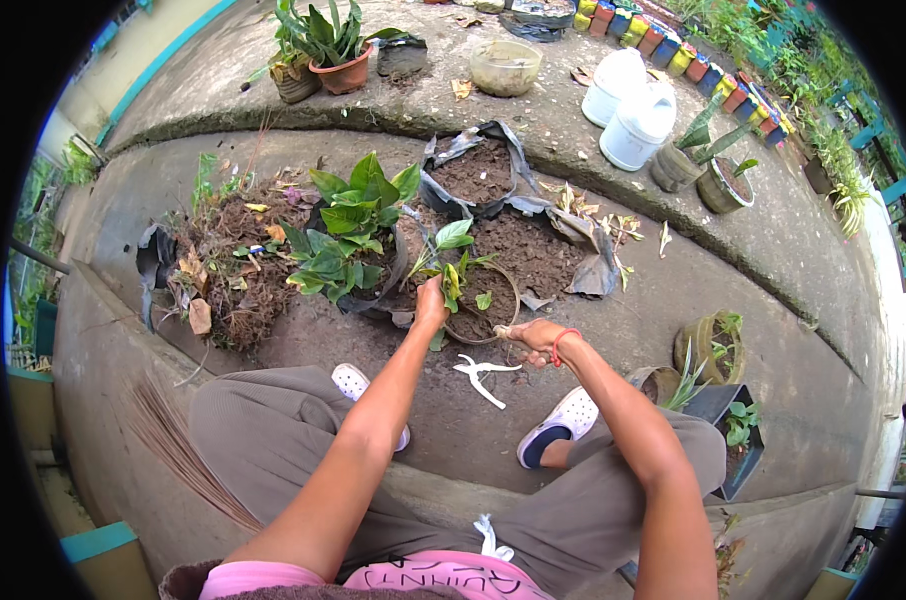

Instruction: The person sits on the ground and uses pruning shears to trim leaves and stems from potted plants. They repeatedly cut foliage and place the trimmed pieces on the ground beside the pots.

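My left hand (pixel 431 303) is closed around the stems of a small leafy plant (pixel 453 236), with broad green leaves and a few yellowish ones. The plant stands over a round pot (pixel 514 290) with soil inside, its thin rim showing. My right hand (pixel 541 340) is at the pot's near right rim, fingers curled in; what they grip, if anything, is hidden. White-handled pruning shears (pixel 485 378) lie spread on the ground between my feet. Just left of my left hand grows a bushy green plant (pixel 345 225) in a dark container.
Torn black bags of soil (pixel 533 250) lie beyond the pot. A heap of roots and dry leaves (pixel 238 270) is at left. White jugs (pixel 641 125), a plastic basin (pixel 505 68) and potted plants (pixel 343 70) stand on the raised concrete. More pots (pixel 711 350) sit by my right knee.
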Demonstrator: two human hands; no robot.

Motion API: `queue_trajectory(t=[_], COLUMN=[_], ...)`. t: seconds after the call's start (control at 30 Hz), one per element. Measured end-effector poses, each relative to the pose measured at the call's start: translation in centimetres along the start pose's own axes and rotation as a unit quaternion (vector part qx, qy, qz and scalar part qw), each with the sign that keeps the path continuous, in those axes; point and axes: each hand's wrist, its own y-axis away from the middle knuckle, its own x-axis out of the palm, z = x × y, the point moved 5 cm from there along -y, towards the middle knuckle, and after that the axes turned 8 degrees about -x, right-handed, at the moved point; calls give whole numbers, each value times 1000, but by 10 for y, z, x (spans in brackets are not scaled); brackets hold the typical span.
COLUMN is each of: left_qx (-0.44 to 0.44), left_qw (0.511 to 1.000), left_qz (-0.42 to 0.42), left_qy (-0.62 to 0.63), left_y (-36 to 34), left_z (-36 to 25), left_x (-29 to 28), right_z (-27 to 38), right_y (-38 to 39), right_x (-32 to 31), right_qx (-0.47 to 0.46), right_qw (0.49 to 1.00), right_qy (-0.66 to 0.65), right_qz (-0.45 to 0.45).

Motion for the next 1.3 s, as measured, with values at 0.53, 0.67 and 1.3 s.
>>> queue_trajectory(t=[0.53,0.67,1.3], left_qx=[110,110,149], left_qw=[795,782,797], left_qz=[-123,-118,-115], left_qy=[-584,-602,-574], left_y=[23,28,25], left_z=[18,19,3], left_x=[17,29,36], right_z=[24,25,15], right_y=[37,53,13], right_x=[-9,-8,-14], right_qx=[-28,-34,-26], right_qw=[989,985,973], right_qy=[138,164,230], right_qz=[-35,-28,-22])
